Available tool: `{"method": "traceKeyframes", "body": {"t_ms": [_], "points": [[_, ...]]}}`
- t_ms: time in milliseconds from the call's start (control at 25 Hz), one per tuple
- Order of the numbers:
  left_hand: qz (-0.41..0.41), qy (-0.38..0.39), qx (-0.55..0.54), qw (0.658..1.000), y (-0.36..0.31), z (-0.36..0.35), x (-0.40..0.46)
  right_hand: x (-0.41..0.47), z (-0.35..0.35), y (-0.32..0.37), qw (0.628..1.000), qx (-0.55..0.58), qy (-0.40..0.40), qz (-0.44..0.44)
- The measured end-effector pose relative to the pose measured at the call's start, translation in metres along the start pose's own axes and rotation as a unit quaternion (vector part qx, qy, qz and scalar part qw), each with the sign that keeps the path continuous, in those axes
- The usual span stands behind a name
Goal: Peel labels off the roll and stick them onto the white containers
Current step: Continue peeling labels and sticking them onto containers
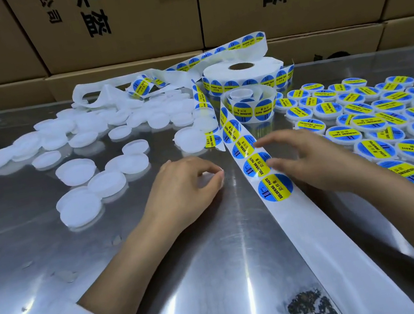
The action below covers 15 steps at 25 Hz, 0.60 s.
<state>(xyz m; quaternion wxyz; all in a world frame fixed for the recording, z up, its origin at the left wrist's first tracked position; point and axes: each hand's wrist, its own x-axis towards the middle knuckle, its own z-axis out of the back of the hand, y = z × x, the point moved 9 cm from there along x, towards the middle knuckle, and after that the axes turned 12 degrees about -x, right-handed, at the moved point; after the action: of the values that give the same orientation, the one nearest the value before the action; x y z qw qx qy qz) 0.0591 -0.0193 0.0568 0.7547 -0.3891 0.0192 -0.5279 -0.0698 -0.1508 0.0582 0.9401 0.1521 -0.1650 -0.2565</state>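
A backing strip runs from a small label roll toward the near right table edge, carrying round blue and yellow "SOLDERING PASTE" labels. My right hand hovers over the strip, fingers stretched out, with fingertip and thumb touching the labels. Left of the strip, my left hand curls its fingers round a white container on the table, which is mostly hidden. Several unlabelled white containers lie to the left. Several labelled containers sit packed together on the right.
A large label roll stands behind the small one, with loose label strip and crumpled used backing at the back. Cardboard boxes wall off the far side. The table top is shiny metal.
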Motion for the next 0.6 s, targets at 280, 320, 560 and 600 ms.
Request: {"method": "traceKeyframes", "body": {"t_ms": [280, 320, 560, 600], "points": [[-0.045, 0.054, -0.048, 0.996, -0.016, -0.019, -0.005, -0.004, -0.038, 0.0, 0.988, -0.066, 0.138, 0.025], [-0.044, 0.062, -0.055, 0.996, -0.017, -0.022, -0.006, -0.003, -0.038, 0.002, 0.99, -0.069, 0.119, 0.031], [-0.039, 0.107, -0.037, 0.993, -0.019, -0.034, -0.007, 0.001, -0.029, 0.007, 1.0, -0.011, 0.001, 0.02], [-0.041, 0.106, -0.045, 0.992, -0.018, -0.034, -0.006, 0.001, -0.027, 0.007, 1.0, 0.011, -0.017, 0.012]]}}
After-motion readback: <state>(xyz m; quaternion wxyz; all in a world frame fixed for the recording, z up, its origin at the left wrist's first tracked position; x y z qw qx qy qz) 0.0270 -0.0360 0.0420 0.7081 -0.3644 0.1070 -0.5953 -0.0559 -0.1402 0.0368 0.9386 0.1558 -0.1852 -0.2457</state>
